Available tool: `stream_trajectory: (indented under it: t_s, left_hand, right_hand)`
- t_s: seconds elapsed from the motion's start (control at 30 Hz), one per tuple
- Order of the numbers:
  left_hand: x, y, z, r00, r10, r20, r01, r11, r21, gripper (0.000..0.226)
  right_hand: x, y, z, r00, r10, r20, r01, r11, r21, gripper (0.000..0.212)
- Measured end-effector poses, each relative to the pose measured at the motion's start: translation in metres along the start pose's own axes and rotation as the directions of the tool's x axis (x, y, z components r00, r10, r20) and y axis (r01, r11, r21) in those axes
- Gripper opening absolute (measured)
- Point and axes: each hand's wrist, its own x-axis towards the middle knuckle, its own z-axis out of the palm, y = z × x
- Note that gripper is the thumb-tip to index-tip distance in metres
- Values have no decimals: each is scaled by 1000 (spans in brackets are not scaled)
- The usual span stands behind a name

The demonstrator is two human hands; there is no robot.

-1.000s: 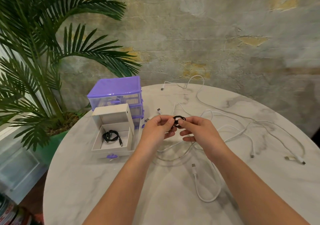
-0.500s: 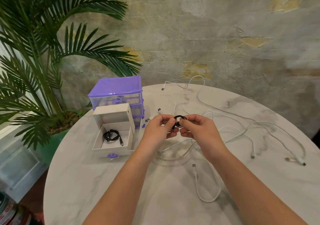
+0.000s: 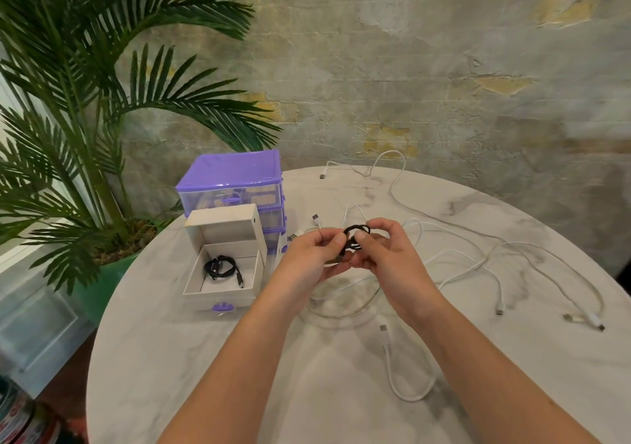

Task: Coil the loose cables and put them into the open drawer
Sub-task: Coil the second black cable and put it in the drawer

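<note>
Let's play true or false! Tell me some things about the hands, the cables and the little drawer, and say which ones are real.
1. Both hands hold a black cable. True: the left hand and the right hand pinch it together.
2. The open drawer has nothing inside. False: a coiled black cable already lies in it.
3. White cables lie loose on the table. True.
4. The drawer unit is green. False: it is purple.
5. The plant stands right of the table. False: it stands left.

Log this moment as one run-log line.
hands: left hand and right hand coiling small black cable | white open drawer: holds one coiled black cable | marble table: loose white cables
</note>
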Motion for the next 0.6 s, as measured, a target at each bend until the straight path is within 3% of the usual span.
stream_trajectory:
  t_s: [0.13,0.3,0.47,0.6]
  left_hand:
    - [2,-3,4,997,36,-70,-32,998,49,21]
    - [3,-4,5,994,62,-94,-57,997,47,20]
    - [1,-1,3,996,65,-53,-65,998,4,21]
    - [1,0,-2,999,40,-27,-40,999,-31,22]
  right_hand:
    - [0,-3,0,999,-34,-41,29,991,-129,31]
    - [1,-4,-5,999,4,-54,-17,971,-239,13]
    - [1,-8,-8,988,143,59,-144,989,28,11]
    - [1,-9,-9,968,200,151,-218,969,115,14]
